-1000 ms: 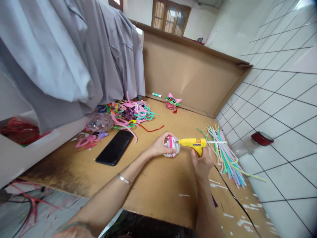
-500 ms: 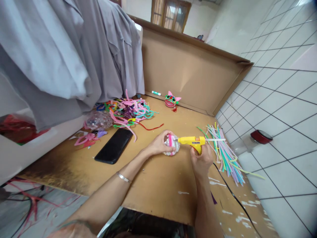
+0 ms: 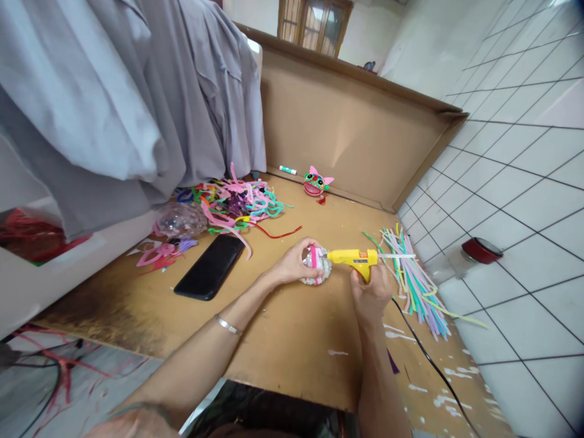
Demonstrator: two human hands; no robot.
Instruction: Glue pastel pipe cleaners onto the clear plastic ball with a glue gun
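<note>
My left hand [image 3: 295, 263] is closed around the side of a small, round, clear bumpy plastic piece [image 3: 325, 271] with a bright pink strip across it. A yellow hot glue gun [image 3: 353, 258] is gripped in my right hand [image 3: 373, 291]. Its nozzle points left and meets the upper right of the round piece; whether it touches is too small to tell. A clear glue stick [image 3: 396, 256] sticks out of the gun's back end. From the grip, a black cord [image 3: 424, 350] runs down to the right.
Pastel pipe cleaners [image 3: 417, 289] lie by the tiled wall. A black phone [image 3: 210, 267] rests left of my hands, below a tangle of coloured pipe cleaners [image 3: 246, 199]. A pink-eared mask figure [image 3: 314, 182] and a marker [image 3: 287, 170] are at the cardboard panel [image 3: 337, 115].
</note>
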